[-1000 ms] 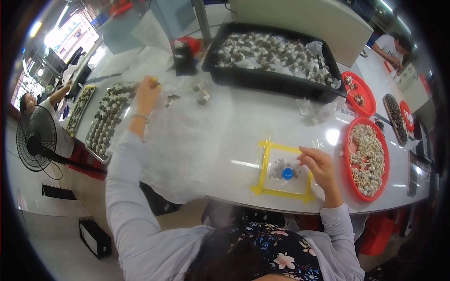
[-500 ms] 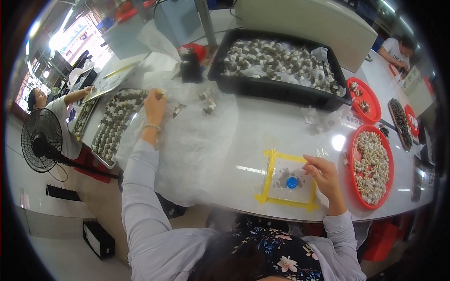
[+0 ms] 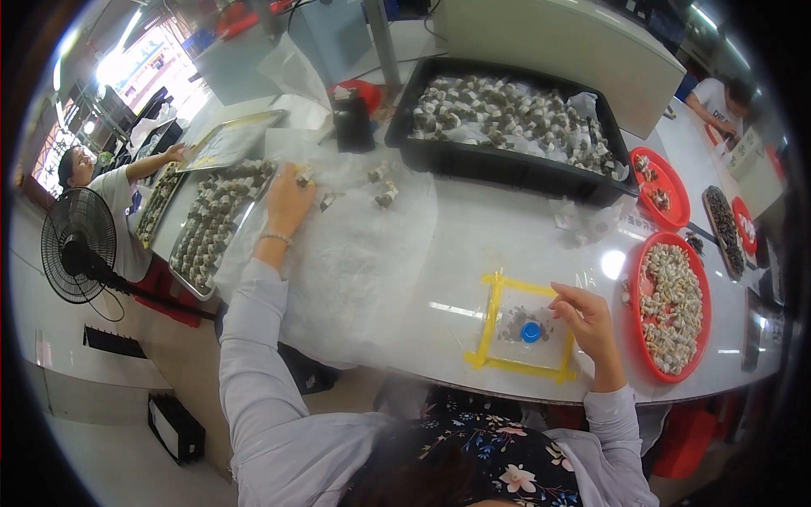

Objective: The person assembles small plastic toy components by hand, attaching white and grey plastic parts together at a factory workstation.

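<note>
Left hand [image 3: 290,203]: thumb and index pinched on a small white-and-brown piece [image 3: 305,175], at the left side of the white sheet [image 3: 355,279]. Right hand [image 3: 589,319]: fingers half curled, narrow gap between index and thumb, over the right side of a yellow tape square [image 3: 489,325]; blue cap [image 3: 530,332] sits inside the square, on a grey-spotted patch. More loose pieces [image 3: 386,195] on the sheet, right of the left hand. Metal tray [image 3: 200,292] just left of that hand, similar pieces packed in rows. Beyond the sheet: small black container [image 3: 353,128], then a big black tub [image 3: 507,175] full of pieces. Red tray [image 3: 636,308] of pale pieces right of the right hand. Far left, fan [image 3: 80,245] and co-worker [image 3: 118,190], arm out to a flat tray [image 3: 232,141].
</note>
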A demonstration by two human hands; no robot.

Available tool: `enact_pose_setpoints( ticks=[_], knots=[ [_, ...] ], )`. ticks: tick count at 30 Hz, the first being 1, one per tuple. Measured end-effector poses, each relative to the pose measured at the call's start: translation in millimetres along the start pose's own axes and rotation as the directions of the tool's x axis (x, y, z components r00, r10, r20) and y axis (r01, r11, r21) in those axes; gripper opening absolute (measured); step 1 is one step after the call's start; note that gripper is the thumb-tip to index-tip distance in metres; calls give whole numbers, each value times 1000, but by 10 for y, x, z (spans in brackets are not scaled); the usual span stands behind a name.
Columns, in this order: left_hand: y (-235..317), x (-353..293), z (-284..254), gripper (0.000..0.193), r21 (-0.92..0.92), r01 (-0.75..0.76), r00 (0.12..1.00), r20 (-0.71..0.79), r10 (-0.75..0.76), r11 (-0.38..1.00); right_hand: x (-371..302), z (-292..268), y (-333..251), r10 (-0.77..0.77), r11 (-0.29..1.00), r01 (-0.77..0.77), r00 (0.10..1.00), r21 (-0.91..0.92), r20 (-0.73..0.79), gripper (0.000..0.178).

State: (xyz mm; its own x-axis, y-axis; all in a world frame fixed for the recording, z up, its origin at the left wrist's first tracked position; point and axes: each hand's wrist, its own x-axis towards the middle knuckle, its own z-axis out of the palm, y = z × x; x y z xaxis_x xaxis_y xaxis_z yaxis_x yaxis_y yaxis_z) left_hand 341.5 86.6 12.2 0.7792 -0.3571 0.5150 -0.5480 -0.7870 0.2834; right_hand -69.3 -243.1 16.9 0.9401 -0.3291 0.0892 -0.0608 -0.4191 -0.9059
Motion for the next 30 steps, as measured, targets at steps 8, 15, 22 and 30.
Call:
enact_pose_setpoints(
  ticks=[8, 15, 22, 30],
  knots=[
    [890, -437, -837, 21, -752, -254, 967, -209, 145, 608, -10, 64, -52, -9, 1000, 8, 1000, -9, -17, 28],
    [2200, -1117, -1748, 30, -614, 233, 695, -437, 571, -754, -85, -93, 126, 53, 998, -55, 992, -13, -118, 27],
    [2536, -1535, -1692, 10, -340, 293, 585, -675, 449, -894, 20, -5, 6, 10, 998, -5, 995, 58, -96, 29],
    [2661, -1641, -1734, 7, -307, 396, 617, -609, 498, -866, -53, -75, 34, -23, 997, 32, 993, 74, -118, 29]
  ],
)
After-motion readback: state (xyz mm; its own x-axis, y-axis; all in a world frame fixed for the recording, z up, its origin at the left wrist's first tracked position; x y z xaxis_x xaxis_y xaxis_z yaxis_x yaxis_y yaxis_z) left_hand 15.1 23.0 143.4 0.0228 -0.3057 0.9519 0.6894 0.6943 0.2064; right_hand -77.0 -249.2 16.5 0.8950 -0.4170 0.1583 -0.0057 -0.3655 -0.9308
